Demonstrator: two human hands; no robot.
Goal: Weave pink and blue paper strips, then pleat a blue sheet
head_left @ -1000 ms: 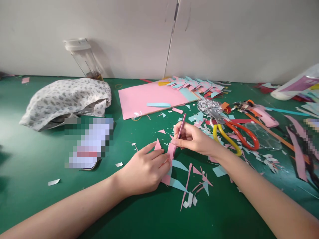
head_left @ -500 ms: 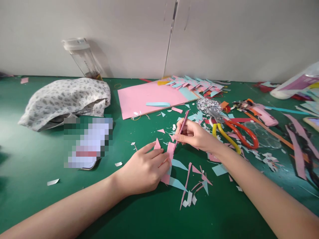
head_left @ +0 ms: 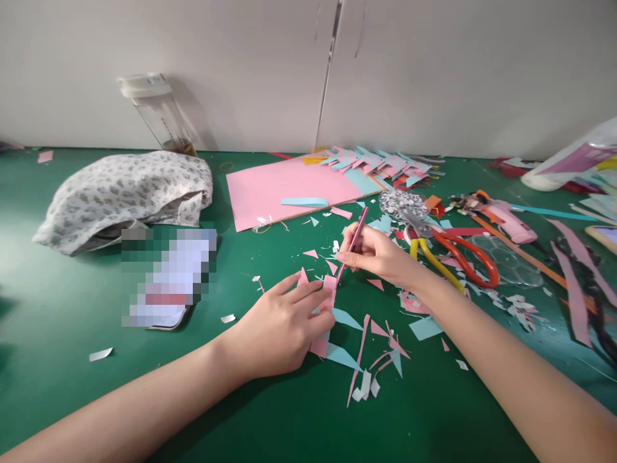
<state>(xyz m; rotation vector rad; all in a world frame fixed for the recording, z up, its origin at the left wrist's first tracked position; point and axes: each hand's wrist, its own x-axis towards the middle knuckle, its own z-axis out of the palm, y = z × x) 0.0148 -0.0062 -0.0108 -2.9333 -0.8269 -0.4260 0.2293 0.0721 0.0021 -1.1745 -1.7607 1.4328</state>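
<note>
My left hand [head_left: 277, 328] lies flat on the green table [head_left: 72, 308], fingers pressing down a small pink paper strip [head_left: 329, 290] that continues below the hand beside a light blue triangle. My right hand [head_left: 378, 254] grips a thin pink pencil [head_left: 354, 241] tilted up and to the right, its tip touching the top of that pink strip. Pink and blue paper offcuts [head_left: 376, 360] lie scattered just right of my left hand.
A large pink sheet [head_left: 284, 190] with cut pink and blue pieces lies behind. Scissors with yellow and red handles [head_left: 453, 260], a pink glue gun [head_left: 506, 218] and a clear tray sit at right. A patterned cloth bag [head_left: 125, 193] and tilted clear bottle [head_left: 157, 109] are at left.
My right hand and the pencil have shifted slightly up and away, drawing along the pink strip. My left hand has stayed pressed on the paper.
</note>
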